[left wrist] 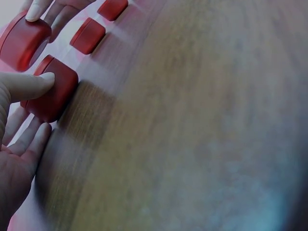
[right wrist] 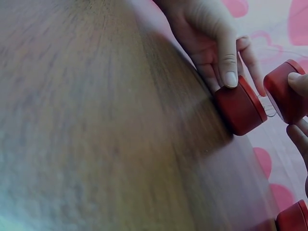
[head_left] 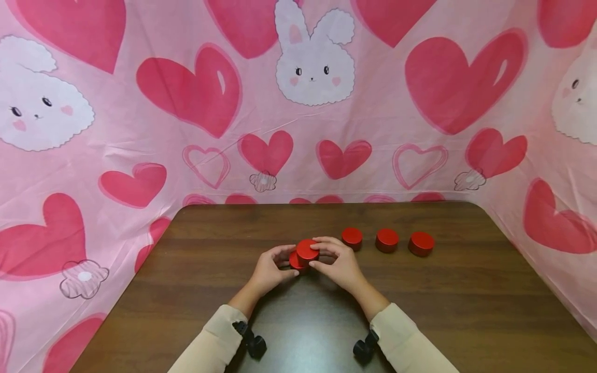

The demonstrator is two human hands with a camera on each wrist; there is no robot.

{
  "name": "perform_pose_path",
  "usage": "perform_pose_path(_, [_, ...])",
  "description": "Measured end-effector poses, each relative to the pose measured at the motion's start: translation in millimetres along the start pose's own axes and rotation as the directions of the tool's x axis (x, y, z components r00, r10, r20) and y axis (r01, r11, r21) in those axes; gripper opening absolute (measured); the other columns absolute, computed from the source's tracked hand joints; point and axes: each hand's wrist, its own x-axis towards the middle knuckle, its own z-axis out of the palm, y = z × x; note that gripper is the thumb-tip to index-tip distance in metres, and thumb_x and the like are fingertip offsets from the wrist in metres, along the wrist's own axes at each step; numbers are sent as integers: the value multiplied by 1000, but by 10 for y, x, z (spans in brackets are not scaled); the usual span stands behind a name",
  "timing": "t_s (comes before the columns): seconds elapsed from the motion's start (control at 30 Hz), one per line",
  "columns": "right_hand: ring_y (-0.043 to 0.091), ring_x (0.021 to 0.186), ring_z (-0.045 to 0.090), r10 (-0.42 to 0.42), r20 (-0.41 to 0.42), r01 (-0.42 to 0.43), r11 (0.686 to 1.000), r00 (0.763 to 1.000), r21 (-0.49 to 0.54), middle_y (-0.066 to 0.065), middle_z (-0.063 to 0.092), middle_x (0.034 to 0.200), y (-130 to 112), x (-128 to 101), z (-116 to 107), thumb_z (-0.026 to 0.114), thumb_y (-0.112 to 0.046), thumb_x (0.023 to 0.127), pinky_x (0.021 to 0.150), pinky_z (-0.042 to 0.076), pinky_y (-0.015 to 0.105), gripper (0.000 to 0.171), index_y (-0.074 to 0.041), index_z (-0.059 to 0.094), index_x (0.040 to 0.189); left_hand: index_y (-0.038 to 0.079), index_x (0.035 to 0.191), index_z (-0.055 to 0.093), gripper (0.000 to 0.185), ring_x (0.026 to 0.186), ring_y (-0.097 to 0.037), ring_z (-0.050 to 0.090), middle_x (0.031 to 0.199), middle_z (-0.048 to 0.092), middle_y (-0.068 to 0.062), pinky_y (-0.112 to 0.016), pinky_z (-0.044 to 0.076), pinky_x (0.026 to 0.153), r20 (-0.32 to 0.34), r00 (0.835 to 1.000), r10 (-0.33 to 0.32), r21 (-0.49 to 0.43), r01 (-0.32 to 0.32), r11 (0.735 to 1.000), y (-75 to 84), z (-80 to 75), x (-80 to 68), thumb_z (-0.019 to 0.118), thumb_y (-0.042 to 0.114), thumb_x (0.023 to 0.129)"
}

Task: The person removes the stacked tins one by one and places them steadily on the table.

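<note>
A round red tin [head_left: 295,261] sits on the wooden table near the middle, its side shown plainly in the right wrist view. My left hand [head_left: 270,269] grips it from the left, thumb on the near side and fingers behind. Just above and slightly right of it, my right hand [head_left: 342,264] holds a second red tin [head_left: 308,250] between thumb and fingers. In the right wrist view this upper tin [right wrist: 279,96] is raised off the table, a gap showing between it and the lower tin [right wrist: 238,109]. In the head view it partly covers the lower one.
Three more red tins stand in a row right of my hands: a left one [head_left: 352,239], a middle one [head_left: 387,240] and a right one [head_left: 422,243]. Behind the brown table [head_left: 224,228] hangs a pink cloth [head_left: 373,119] with hearts and rabbits.
</note>
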Motion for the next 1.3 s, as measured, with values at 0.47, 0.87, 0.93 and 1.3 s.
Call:
perform_pose_path(0.47, [38,100,64,-32,-22,31,999,999,-41,27,62,119,-39,-27,-73,79,11,73,84,53,53,33,11,69,105,-8,117,64,49,95,-36,67,116,64,-24,-48,54,86,20,999,-31,109,28,994,445,15,-81,80,-9,71])
perform_pose_path(0.87, [37,106,61,5,-37,-6,999,999,-37,25,62,120,-39,-71,-151,78,11,74,87,52,50,32,10,69,105,6,121,67,50,97,-22,67,118,66,-11,-33,55,86,0,998,-67,105,66,992,23,17,-6,85,14,76])
perform_pose_path(0.93, [37,106,60,6,-42,-7,999,999,-38,25,62,120,-34,-79,-168,78,11,74,87,52,50,32,10,69,105,6,121,67,50,98,-22,67,118,66,-10,-34,55,86,0,998,-67,112,66,992,24,16,-5,86,14,75])
perform_pose_path(1.3, [38,105,60,-6,-83,3,999,997,-41,27,62,119,-61,-120,-279,78,13,74,86,51,55,31,11,69,104,4,119,68,49,95,-24,68,112,69,-12,-37,55,86,-17,998,-55,86,56,995,5,34,-4,86,8,74])
